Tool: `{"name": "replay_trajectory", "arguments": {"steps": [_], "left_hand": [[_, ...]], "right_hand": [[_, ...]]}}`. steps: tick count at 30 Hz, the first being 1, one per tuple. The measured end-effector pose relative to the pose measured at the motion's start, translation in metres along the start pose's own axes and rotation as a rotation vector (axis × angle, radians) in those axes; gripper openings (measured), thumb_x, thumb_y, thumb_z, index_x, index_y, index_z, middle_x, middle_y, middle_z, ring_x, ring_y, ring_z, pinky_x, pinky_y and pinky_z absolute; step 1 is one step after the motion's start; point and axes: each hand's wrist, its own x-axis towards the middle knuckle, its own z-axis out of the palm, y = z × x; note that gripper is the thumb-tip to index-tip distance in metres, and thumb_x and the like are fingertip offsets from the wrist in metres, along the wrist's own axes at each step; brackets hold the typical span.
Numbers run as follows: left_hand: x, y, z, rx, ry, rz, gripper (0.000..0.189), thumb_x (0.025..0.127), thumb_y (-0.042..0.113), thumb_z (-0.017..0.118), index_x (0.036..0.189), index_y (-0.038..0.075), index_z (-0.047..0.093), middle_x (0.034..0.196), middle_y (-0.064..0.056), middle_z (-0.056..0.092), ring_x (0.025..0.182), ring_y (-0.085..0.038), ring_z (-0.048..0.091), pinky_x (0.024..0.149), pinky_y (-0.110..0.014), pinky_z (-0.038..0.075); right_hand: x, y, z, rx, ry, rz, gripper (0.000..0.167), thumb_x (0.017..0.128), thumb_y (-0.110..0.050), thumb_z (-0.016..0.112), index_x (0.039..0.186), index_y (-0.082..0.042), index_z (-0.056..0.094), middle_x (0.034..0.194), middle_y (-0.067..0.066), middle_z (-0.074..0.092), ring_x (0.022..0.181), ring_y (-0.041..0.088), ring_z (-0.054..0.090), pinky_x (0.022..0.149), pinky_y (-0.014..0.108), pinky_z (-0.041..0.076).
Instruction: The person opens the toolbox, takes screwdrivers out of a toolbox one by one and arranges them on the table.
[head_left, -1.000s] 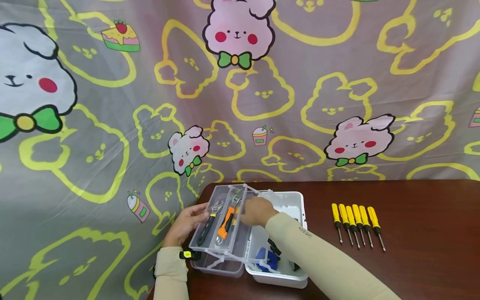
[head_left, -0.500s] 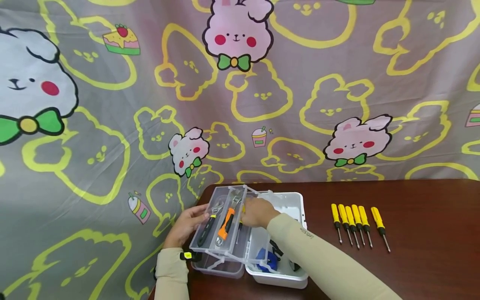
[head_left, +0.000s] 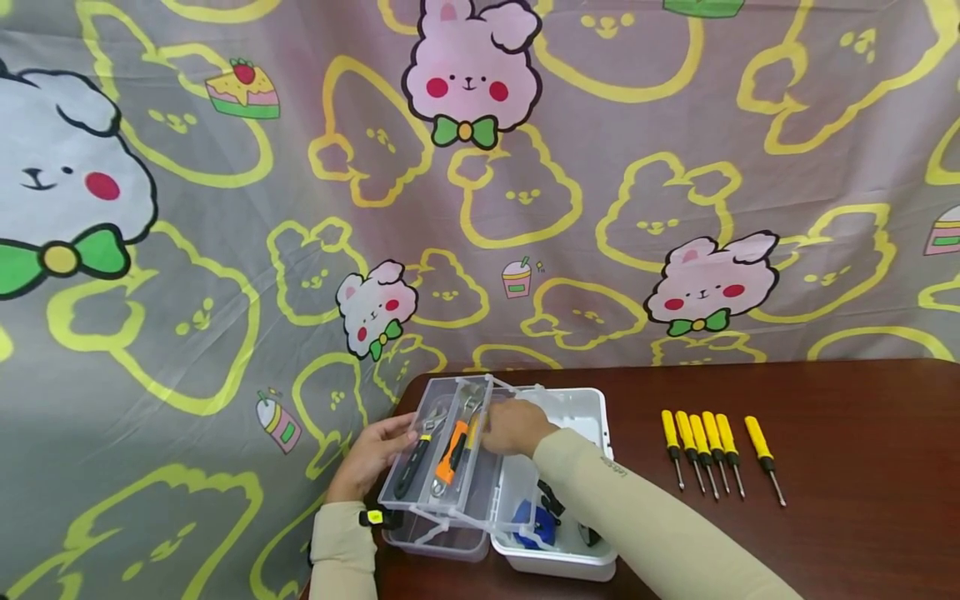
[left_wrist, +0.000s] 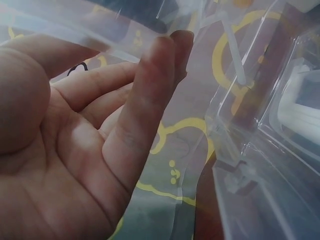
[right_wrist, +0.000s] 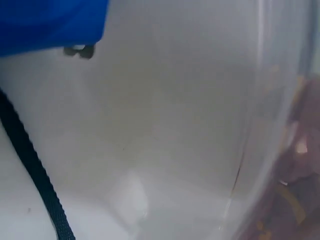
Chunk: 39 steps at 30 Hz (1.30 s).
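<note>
My left hand [head_left: 372, 458] grips the left edge of a clear tray [head_left: 465, 504] of an opened toolbox. In the left wrist view, the fingers [left_wrist: 142, 100] lie just under that tray's edge. The tray carries a black-handled adjustable wrench [head_left: 416, 462] and another with an orange and black handle [head_left: 452, 450]. My right hand [head_left: 516, 427] reaches in at the tray's right side, fingers curled round a yellow-handled screwdriver [head_left: 472, 432], partly hidden behind the tray wall. The white toolbox base [head_left: 588, 404] lies under the right forearm.
A blue tape measure [head_left: 534, 523] and a black strap [right_wrist: 30, 155] lie in the base. Several yellow-handled screwdrivers [head_left: 697, 437] are in a row on the brown table [head_left: 862, 467], with one screwdriver [head_left: 759, 442] apart on their right. A patterned curtain [head_left: 585, 200] hangs behind.
The rightmost screwdriver on the table has shifted right, away from the row. The screwdriver at my right hand has moved slightly behind the tray wall. My left hand keeps its place.
</note>
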Motion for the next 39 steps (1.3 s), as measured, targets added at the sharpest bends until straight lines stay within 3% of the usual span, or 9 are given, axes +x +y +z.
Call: {"name": "replay_trajectory", "arguments": {"steps": [7, 11, 14, 18, 24, 28, 31, 36, 39], "left_hand": [[0.000, 0.004, 0.000, 0.012, -0.005, -0.010, 0.054, 0.093, 0.021, 0.068, 0.139, 0.000, 0.051, 0.123, -0.019, 0.060, 0.097, -0.025, 0.064, 0.077, -0.036, 0.054], [-0.001, 0.008, 0.001, 0.023, -0.001, -0.015, 0.053, 0.093, 0.021, 0.067, 0.140, 0.000, 0.051, 0.122, -0.019, 0.060, 0.096, -0.025, 0.064, 0.077, -0.037, 0.054], [-0.001, 0.009, 0.002, 0.027, -0.004, -0.010, 0.053, 0.093, 0.021, 0.067, 0.140, 0.000, 0.051, 0.122, -0.019, 0.060, 0.096, -0.026, 0.064, 0.077, -0.037, 0.054], [0.002, 0.010, 0.004, 0.032, 0.007, -0.013, 0.053, 0.092, 0.023, 0.069, 0.139, 0.002, 0.052, 0.121, -0.017, 0.061, 0.096, -0.026, 0.064, 0.077, -0.038, 0.054], [0.004, 0.011, 0.004, 0.045, 0.042, -0.026, 0.053, 0.091, 0.025, 0.071, 0.137, 0.005, 0.056, 0.119, -0.014, 0.063, 0.096, -0.026, 0.064, 0.077, -0.038, 0.054], [0.003, 0.009, 0.003, 0.045, 0.031, -0.014, 0.052, 0.092, 0.025, 0.069, 0.137, 0.003, 0.055, 0.121, -0.017, 0.062, 0.097, -0.026, 0.064, 0.076, -0.037, 0.054], [0.001, 0.006, 0.003, 0.040, 0.020, -0.013, 0.053, 0.093, 0.024, 0.068, 0.138, 0.001, 0.053, 0.121, -0.018, 0.061, 0.096, -0.026, 0.064, 0.076, -0.037, 0.054], [-0.002, 0.005, 0.002, 0.022, 0.007, -0.011, 0.054, 0.092, 0.021, 0.069, 0.138, 0.000, 0.052, 0.121, -0.019, 0.061, 0.096, -0.025, 0.064, 0.077, -0.036, 0.054], [-0.002, 0.004, 0.001, 0.021, 0.000, -0.001, 0.053, 0.093, 0.021, 0.068, 0.139, -0.001, 0.052, 0.122, -0.019, 0.061, 0.096, -0.026, 0.064, 0.077, -0.037, 0.054]], "right_hand": [[-0.001, 0.000, -0.005, -0.028, -0.058, -0.020, 0.037, 0.095, -0.040, 0.049, 0.107, -0.010, 0.067, 0.104, 0.009, 0.069, 0.095, 0.029, 0.064, 0.079, 0.044, 0.051], [-0.002, -0.003, -0.006, -0.081, -0.094, 0.000, 0.057, 0.101, -0.042, 0.040, 0.138, -0.001, 0.051, 0.121, 0.014, 0.064, 0.109, 0.031, 0.060, 0.088, 0.043, 0.049], [-0.003, -0.007, -0.007, -0.138, -0.114, 0.034, 0.069, 0.100, -0.049, 0.036, 0.145, 0.002, 0.041, 0.128, 0.015, 0.060, 0.113, 0.029, 0.059, 0.086, 0.042, 0.050], [-0.001, -0.009, -0.009, -0.183, -0.098, 0.073, 0.077, 0.096, -0.059, 0.037, 0.141, 0.003, 0.046, 0.120, 0.015, 0.063, 0.102, 0.027, 0.062, 0.075, 0.041, 0.053], [0.001, -0.006, -0.015, -0.128, -0.091, 0.084, 0.075, 0.093, -0.061, 0.041, 0.131, 0.002, 0.054, 0.106, 0.014, 0.065, 0.092, 0.029, 0.064, 0.068, 0.042, 0.052], [0.002, -0.003, -0.013, -0.073, -0.094, 0.068, 0.059, 0.092, -0.045, 0.045, 0.126, 0.001, 0.057, 0.084, 0.010, 0.061, 0.075, 0.026, 0.062, 0.059, 0.040, 0.049], [0.001, -0.001, -0.008, -0.033, -0.082, 0.051, 0.047, 0.087, -0.039, 0.049, 0.114, -0.002, 0.061, 0.073, 0.005, 0.056, 0.064, 0.021, 0.056, 0.054, 0.038, 0.046], [0.003, 0.004, -0.001, -0.009, -0.048, 0.031, 0.029, 0.082, -0.043, 0.058, 0.084, -0.013, 0.058, 0.068, -0.001, 0.054, 0.058, 0.017, 0.052, 0.052, 0.036, 0.044], [0.004, 0.004, 0.000, -0.012, -0.047, 0.019, 0.027, 0.083, -0.040, 0.058, 0.082, -0.014, 0.057, 0.067, -0.001, 0.054, 0.058, 0.017, 0.052, 0.053, 0.035, 0.044]]}}
